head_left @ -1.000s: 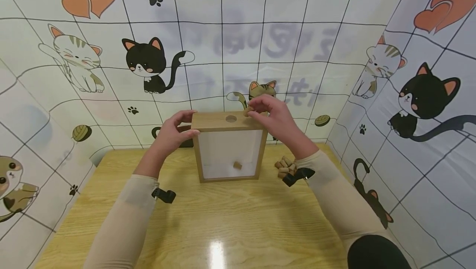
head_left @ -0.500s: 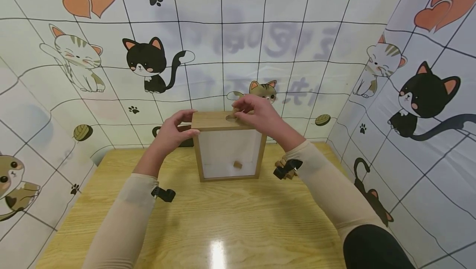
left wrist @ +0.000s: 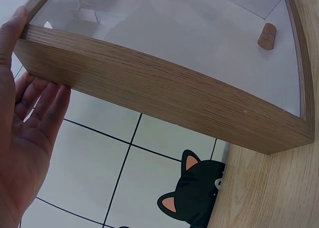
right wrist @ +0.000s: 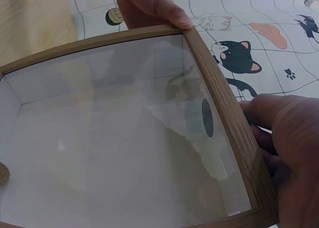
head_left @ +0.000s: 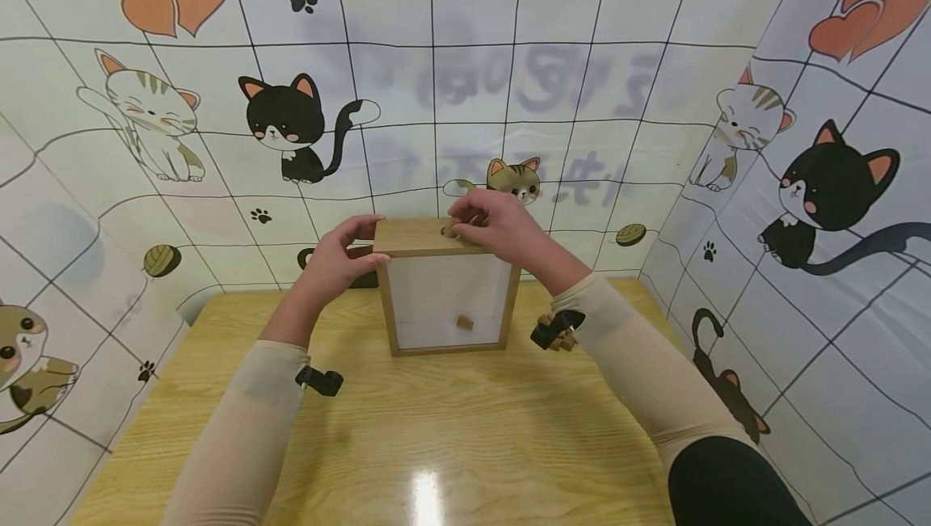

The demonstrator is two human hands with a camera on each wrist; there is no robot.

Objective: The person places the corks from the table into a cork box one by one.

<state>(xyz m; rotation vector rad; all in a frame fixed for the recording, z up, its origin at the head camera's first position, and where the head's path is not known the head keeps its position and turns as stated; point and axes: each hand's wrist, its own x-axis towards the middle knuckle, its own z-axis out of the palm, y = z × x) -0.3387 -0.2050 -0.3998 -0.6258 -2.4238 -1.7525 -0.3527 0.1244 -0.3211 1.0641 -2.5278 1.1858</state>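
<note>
A shallow wooden box [head_left: 448, 248] with a see-through front stands upright on the table. My left hand [head_left: 342, 252] grips its upper left corner, thumb on the front edge and fingers behind, as the left wrist view also shows. At the round hole [right wrist: 207, 118] in the box's top, my right hand [head_left: 491, 223] pinches a small cork [head_left: 452, 229], mostly hidden by the fingertips. Another cork [left wrist: 267, 37], slightly tapered, lies inside at the bottom of the box.
Several loose corks [head_left: 563, 341] lie in a pile on the table [head_left: 436, 429] to the right of the box, partly covered by my right wrist camera [head_left: 557, 329]. Behind and beside the table hangs a sheet [head_left: 407, 82] printed with cats.
My right hand has moved left along the box top, carrying the cork from the right end to the hole, and lowered slightly. The left hand has kept its grip.
</note>
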